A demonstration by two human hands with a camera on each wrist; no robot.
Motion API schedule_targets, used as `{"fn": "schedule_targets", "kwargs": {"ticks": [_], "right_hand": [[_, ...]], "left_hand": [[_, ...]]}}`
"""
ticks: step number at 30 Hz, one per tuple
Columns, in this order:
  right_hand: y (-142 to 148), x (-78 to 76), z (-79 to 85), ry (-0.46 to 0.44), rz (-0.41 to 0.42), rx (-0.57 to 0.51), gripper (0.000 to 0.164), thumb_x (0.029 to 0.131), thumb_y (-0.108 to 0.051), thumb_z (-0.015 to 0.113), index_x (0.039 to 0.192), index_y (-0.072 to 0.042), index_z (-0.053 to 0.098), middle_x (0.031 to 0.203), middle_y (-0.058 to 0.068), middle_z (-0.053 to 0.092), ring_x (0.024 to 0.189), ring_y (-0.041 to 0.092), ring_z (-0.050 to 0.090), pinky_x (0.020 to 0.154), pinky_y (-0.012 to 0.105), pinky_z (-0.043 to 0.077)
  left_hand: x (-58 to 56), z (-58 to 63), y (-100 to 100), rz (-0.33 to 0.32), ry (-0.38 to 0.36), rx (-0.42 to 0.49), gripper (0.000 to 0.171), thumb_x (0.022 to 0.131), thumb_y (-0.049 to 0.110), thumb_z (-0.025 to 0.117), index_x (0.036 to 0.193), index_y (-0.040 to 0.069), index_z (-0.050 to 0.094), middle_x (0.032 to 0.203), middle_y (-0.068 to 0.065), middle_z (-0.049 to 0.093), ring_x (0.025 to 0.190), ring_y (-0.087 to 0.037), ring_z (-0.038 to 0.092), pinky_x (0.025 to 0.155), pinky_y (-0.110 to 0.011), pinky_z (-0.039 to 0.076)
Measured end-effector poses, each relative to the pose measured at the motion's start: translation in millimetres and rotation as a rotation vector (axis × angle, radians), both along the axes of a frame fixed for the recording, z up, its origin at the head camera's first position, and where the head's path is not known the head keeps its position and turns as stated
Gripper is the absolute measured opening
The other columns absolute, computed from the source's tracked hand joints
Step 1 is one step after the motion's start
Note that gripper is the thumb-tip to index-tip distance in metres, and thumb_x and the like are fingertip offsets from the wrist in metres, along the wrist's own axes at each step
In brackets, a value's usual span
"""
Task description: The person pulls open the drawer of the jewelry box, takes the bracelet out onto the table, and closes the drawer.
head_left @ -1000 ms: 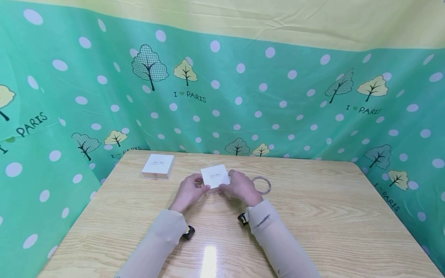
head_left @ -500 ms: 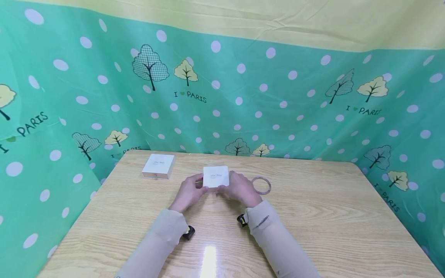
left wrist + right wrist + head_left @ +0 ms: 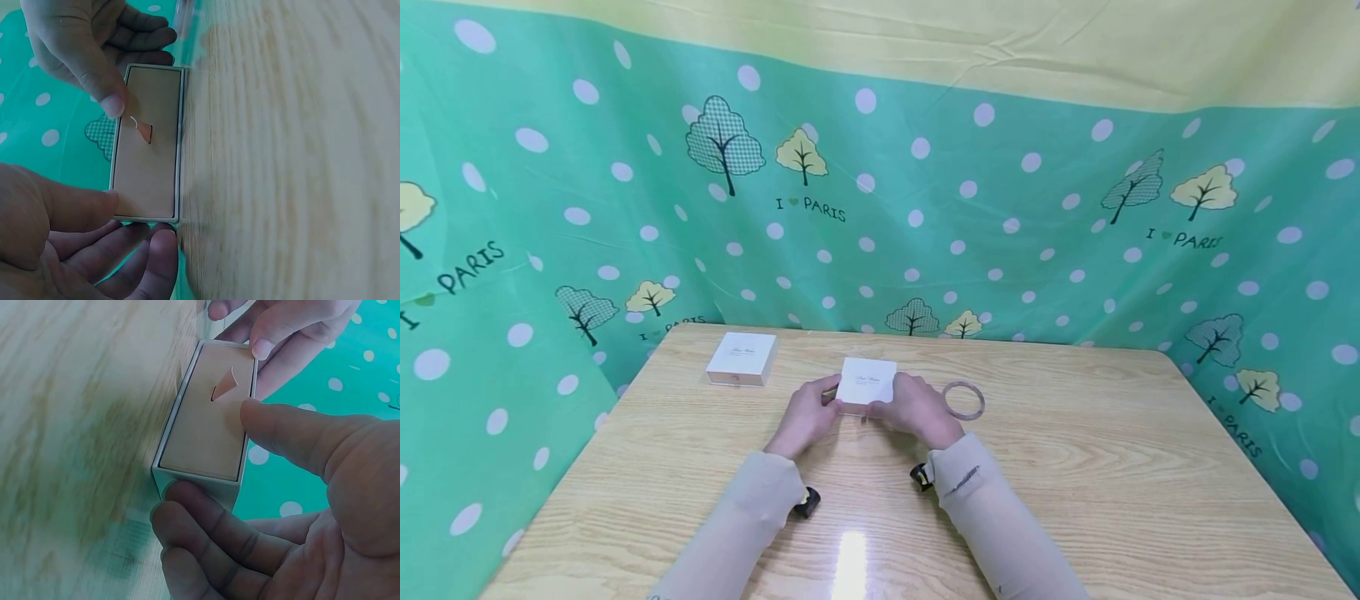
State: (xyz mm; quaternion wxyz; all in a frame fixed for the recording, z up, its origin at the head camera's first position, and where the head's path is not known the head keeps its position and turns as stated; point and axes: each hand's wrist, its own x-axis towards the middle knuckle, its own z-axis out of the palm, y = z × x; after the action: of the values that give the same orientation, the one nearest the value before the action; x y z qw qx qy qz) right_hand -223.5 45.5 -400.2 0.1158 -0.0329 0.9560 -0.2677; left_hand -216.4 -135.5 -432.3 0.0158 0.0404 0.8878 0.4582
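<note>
A small white drawer box (image 3: 867,379) with printed script on its lid is held at mid-table between both hands. My left hand (image 3: 805,417) grips its left side, thumb at the near top edge and fingers along the side. On the opposite side, my right hand (image 3: 921,408) grips it with thumb and fingers in the same way. Facing the wrist cameras is the pinkish drawer front (image 3: 200,437), flush inside the white sleeve. From a slit in its middle sticks a small pink pull tab (image 3: 144,131). The box's underside lies right at the wooden tabletop.
A second white box (image 3: 741,358), of similar look, stands at the table's back left. Just right of my right hand lies a thin greyish ring (image 3: 982,403). Behind the wooden table (image 3: 1112,467) hangs a green dotted curtain (image 3: 1015,275).
The held box has turned from a slight slant to nearly square with the table and shifted a little to the right. Both hands keep their grip. The second box and the ring have stayed put.
</note>
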Motion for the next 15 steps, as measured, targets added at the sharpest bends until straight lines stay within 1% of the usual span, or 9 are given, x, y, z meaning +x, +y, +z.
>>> {"fn": "schedule_targets", "kwargs": {"ticks": [6,8,11,12,13,15], "right_hand": [[0.2,0.4,0.3,-0.006,-0.002,-0.020,0.050,0.076,-0.044,0.077,0.104,-0.006,0.060,0.075,0.006,0.059,0.060,0.021,0.052,0.051,0.032,0.045],[1.1,0.4,0.1,-0.010,0.000,-0.042,0.049,0.076,-0.043,0.077,0.104,-0.006,0.060,0.075,0.006,0.059,0.060,0.021,0.053,0.050,0.032,0.045],[2.7,-0.2,0.6,-0.007,-0.003,-0.064,0.046,0.080,-0.042,0.074,0.104,-0.006,0.060,0.076,0.007,0.060,0.059,0.021,0.054,0.049,0.032,0.046],[3.3,-0.4,1.1,-0.001,-0.007,-0.064,0.047,0.081,-0.043,0.072,0.105,-0.005,0.059,0.077,0.007,0.060,0.059,0.021,0.054,0.050,0.033,0.047],[3.8,-0.7,1.5,0.011,-0.009,-0.056,0.050,0.082,-0.044,0.070,0.109,-0.004,0.059,0.081,0.009,0.061,0.060,0.021,0.055,0.052,0.033,0.048],[4.1,-1.3,2.6,0.049,-0.010,-0.026,0.058,0.085,-0.047,0.066,0.118,-0.001,0.056,0.091,0.012,0.064,0.066,0.022,0.057,0.060,0.036,0.051]], "left_hand": [[0.1,-0.2,0.0,0.012,-0.013,0.003,0.048,0.091,0.003,0.060,0.137,0.005,0.050,0.138,-0.017,0.050,0.113,-0.031,0.059,0.089,-0.038,0.053],[0.0,-0.3,0.0,0.012,-0.022,-0.002,0.049,0.091,0.006,0.063,0.138,0.006,0.050,0.138,-0.016,0.050,0.113,-0.031,0.059,0.090,-0.040,0.052],[0.2,1.0,-0.7,0.010,-0.035,-0.012,0.052,0.090,0.013,0.067,0.139,0.009,0.050,0.138,-0.014,0.051,0.112,-0.030,0.059,0.091,-0.042,0.051],[0.2,1.4,-1.3,0.007,-0.036,-0.015,0.053,0.090,0.016,0.067,0.139,0.009,0.049,0.138,-0.015,0.051,0.112,-0.031,0.059,0.092,-0.043,0.050],[0.5,2.0,-2.1,0.008,-0.039,-0.018,0.054,0.090,0.018,0.067,0.139,0.008,0.048,0.137,-0.015,0.051,0.112,-0.031,0.059,0.092,-0.044,0.050],[0.5,2.7,-4.3,0.019,-0.042,-0.018,0.054,0.091,0.023,0.065,0.139,0.006,0.047,0.136,-0.016,0.053,0.113,-0.032,0.058,0.094,-0.044,0.049]]}}
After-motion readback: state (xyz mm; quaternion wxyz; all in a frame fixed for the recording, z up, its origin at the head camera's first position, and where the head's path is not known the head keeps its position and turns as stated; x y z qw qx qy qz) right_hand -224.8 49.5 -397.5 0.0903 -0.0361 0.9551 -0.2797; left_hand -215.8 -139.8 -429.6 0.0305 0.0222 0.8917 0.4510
